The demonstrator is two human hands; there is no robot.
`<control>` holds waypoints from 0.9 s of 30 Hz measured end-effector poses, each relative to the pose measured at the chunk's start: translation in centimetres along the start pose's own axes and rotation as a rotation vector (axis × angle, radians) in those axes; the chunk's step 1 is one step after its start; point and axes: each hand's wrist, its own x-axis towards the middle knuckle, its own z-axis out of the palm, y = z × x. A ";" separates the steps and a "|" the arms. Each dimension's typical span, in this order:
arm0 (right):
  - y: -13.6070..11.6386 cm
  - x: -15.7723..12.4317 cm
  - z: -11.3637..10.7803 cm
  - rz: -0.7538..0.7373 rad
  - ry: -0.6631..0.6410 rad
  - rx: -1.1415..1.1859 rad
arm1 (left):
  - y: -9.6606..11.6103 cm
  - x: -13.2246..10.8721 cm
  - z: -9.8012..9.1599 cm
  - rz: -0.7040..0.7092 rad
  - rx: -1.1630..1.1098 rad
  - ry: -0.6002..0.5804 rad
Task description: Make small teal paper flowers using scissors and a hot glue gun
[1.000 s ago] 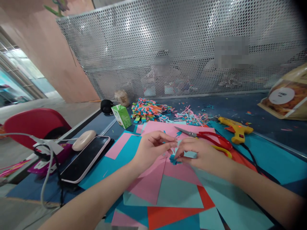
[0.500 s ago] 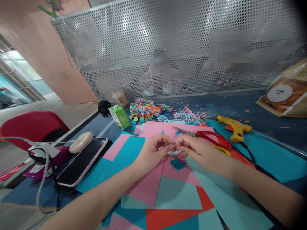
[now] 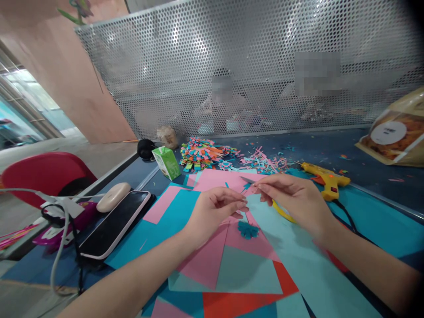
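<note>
My left hand (image 3: 220,206) is closed in a pinch over the paper sheets; what sits between its fingertips is too small to make out. To the right and a little higher, my right hand (image 3: 291,196) also pinches, thumb against forefinger, on something I cannot make out. A scalloped teal paper flower (image 3: 248,230) lies just below my left fingertips on a pink sheet (image 3: 205,260). Under my right hand lie scissors with a yellow-lined handle (image 3: 283,213), mostly covered by the hand. Pale blue sheets (image 3: 253,269) spread beneath both arms.
Behind the sheets sit a pile of fringed paper flowers (image 3: 200,153) and thin paper scraps (image 3: 261,160). A yellow glue gun (image 3: 326,179) is at right, near a snack bag (image 3: 392,132). A green carton (image 3: 166,162) and a phone (image 3: 115,224) stand left. A perforated metal screen (image 3: 185,75) closes the back.
My hands, together before, are now apart. The right hand has moved right and up, covering the scissors' red handle. The left hand has hardly moved.
</note>
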 end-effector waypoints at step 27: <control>0.6 -0.8 0.7 -0.622 -0.066 -0.458 | -0.4 -0.2 1.0 -0.269 -0.521 -0.031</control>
